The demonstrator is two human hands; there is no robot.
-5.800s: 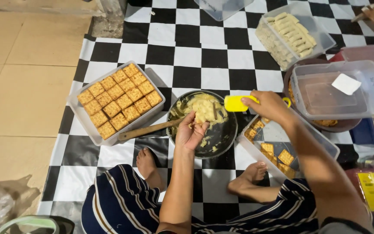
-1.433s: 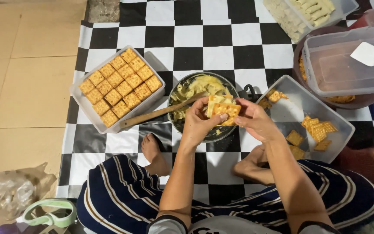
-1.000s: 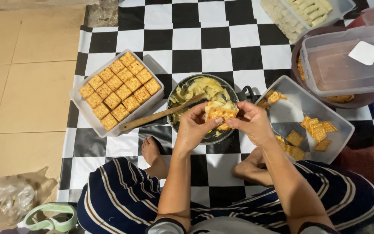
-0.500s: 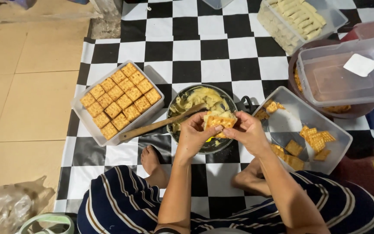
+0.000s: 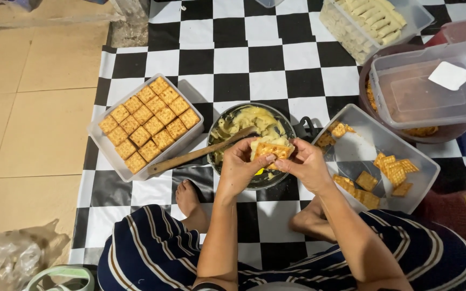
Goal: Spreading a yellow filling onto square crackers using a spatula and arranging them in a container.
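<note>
Golden cracker with pale filling, pinched between left hand and right hand, fingers closed on it, above the bowl (wooden spoon resting inside). Tray of crackers left.

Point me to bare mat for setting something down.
Free: checkered mat above the pan, between the filled cracker tray and the rolls tub. Also tile floor left of the tray. Crowded: right side, around the sparse cracker tray and lidded tubs.
</note>
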